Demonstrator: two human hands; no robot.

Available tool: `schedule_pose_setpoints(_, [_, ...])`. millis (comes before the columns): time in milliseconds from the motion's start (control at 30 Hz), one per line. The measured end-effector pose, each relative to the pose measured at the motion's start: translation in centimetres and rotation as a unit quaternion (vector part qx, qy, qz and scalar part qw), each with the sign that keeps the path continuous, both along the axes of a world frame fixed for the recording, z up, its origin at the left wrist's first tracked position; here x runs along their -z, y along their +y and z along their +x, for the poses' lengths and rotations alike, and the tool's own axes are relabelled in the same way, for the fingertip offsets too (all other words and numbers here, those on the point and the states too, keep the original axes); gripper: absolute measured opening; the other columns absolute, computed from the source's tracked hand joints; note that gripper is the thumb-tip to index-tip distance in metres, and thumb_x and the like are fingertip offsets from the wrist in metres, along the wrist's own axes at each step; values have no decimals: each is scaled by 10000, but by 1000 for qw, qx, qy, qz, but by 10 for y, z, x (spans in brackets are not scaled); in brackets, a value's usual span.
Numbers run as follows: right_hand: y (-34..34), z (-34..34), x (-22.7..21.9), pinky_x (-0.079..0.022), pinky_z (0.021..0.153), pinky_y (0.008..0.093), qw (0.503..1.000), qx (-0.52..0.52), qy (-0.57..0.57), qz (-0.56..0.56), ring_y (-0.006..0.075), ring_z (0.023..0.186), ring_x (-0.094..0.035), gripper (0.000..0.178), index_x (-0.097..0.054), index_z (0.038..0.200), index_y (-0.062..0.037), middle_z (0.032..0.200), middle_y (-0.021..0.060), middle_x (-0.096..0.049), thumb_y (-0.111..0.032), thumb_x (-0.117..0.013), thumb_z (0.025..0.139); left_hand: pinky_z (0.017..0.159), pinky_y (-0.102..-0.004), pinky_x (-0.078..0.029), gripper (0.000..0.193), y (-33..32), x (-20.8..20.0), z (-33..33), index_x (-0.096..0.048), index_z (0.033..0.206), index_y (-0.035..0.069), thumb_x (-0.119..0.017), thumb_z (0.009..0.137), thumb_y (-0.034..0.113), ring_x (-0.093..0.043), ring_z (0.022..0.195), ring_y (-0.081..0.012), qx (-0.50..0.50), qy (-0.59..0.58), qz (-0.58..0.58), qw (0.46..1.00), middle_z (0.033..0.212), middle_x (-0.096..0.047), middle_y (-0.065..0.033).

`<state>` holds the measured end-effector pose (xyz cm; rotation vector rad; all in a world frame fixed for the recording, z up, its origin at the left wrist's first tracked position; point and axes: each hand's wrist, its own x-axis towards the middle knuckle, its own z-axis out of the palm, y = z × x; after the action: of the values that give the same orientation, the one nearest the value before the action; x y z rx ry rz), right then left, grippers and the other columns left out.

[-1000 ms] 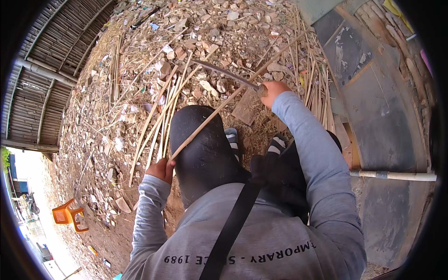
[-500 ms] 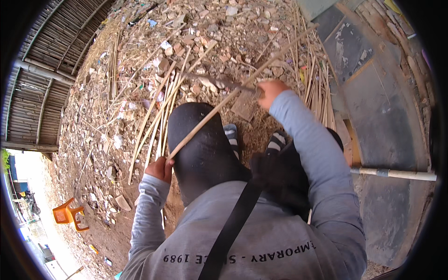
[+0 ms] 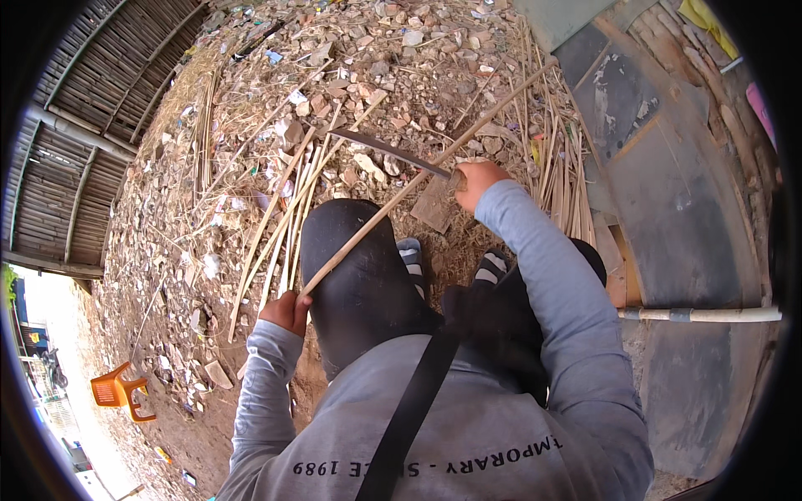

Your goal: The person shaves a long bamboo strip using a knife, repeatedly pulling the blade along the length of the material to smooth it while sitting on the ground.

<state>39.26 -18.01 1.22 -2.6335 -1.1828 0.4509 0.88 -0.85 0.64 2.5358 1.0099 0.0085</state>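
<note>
Our left hand [image 3: 286, 312] grips a stick [image 3: 359, 235] over our left knee [image 3: 334, 225]; our right hand [image 3: 478, 182] clasps a knife [image 3: 393, 152], its blade crossing the stick, which looks whole; strips [image 3: 290, 219] lie nearby.

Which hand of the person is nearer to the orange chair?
Left. In the picture, the left hand, holding the stick, is above and right of the orange chair; the right hand, holding the bladed tool, is farther right and higher.

Knife handle [image 3: 458, 179] — mostly hidden
</note>
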Motion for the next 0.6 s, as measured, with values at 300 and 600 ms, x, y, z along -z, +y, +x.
schedule_pose_setpoints(300, [-9, 18, 18, -525, 794, 436, 998, -5, -31, 55, 361, 835, -656, 284, -657, 983, -74, 894, 173, -678, -219, -667, 739, 533, -525, -427, 420, -1, 3, 0, -505, 756, 25, -518, 949, 397, -557, 598, -478, 4, 2, 6, 1000, 605, -554, -250])
schedule_pose_setpoints(600, [-4, 16, 14, -524, 814, 421, 999, 15, 26, 43, 358, 866, -652, 318, -652, 1026, -88, 927, 164, -680, -216, -660, 735, 525, -532, -427, 403, -3, 7, 1, -503, 782, 38, -526, 946, 405, -557, 589, -480, 9, -12, 35, 999, 593, -551, -246])
